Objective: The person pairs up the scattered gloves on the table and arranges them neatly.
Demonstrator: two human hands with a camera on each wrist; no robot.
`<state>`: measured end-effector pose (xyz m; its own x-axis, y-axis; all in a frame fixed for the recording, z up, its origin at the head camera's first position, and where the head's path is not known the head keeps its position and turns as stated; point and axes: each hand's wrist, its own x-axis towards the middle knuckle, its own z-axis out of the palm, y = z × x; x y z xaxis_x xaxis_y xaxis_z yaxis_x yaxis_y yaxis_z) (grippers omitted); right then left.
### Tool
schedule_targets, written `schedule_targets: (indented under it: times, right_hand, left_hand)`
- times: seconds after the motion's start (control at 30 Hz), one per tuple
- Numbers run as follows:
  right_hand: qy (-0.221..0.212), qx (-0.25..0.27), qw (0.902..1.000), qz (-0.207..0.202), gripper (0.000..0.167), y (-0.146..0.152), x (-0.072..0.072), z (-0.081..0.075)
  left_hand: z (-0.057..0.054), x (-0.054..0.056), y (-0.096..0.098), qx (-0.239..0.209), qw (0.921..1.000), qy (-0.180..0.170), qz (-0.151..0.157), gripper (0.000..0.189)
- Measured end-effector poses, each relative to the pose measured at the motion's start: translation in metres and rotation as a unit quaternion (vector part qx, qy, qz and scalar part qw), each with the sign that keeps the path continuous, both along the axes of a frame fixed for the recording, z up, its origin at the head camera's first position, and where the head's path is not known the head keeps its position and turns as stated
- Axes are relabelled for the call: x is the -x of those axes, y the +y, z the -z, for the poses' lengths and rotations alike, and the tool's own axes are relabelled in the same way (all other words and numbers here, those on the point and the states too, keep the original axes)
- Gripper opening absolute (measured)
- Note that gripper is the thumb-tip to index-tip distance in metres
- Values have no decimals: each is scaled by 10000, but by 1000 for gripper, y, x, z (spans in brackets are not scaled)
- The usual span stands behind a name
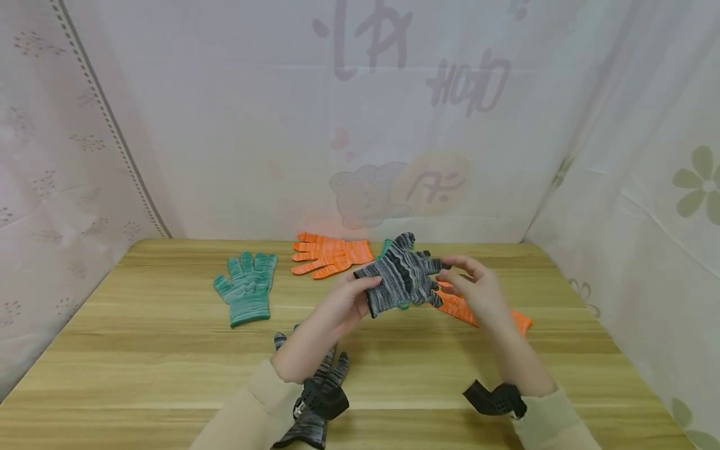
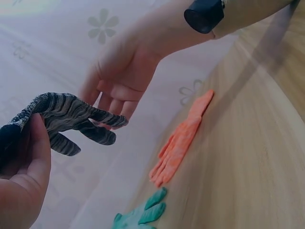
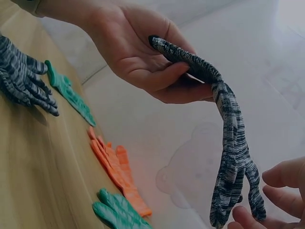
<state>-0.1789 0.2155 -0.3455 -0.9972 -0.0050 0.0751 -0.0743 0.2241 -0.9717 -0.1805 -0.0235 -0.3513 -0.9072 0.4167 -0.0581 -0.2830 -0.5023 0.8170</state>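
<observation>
A black-and-grey striped knit glove [image 1: 398,278] is held up over the table, its fingers toward the right. My left hand [image 1: 350,300] grips it at the cuff, thumb on the near face and fingers behind, as the right wrist view also shows. By the glove's fingertips is my right hand [image 1: 479,286], thumb and fingers loosely bent and spread apart around one glove finger [image 3: 257,202]. Below my left forearm lies another black-and-grey glove [image 1: 337,372], partly hidden by the forearm and wrist camera.
On the wooden table [image 1: 405,375], a green glove [image 1: 249,290] lies at left and an orange glove [image 1: 332,253] at the back. Another green glove [image 1: 387,247] is mostly hidden behind the held one. Under my right hand lies a second orange glove [image 1: 458,307]. Printed curtains [image 1: 253,125] enclose the table.
</observation>
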Motion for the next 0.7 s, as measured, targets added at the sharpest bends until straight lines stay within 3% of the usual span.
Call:
schedule_targets:
  times: [0.4, 0.7]
  right_hand:
    - [-167, -64, 9998, 109, 40, -14, -7, -1]
    - [53, -227, 9997, 30, 38, -26, -13, -1]
  left_hand:
    - [5, -8, -17, 40, 9999, 71, -102, 44]
    - [6, -10, -23, 283, 9983, 506, -67, 40]
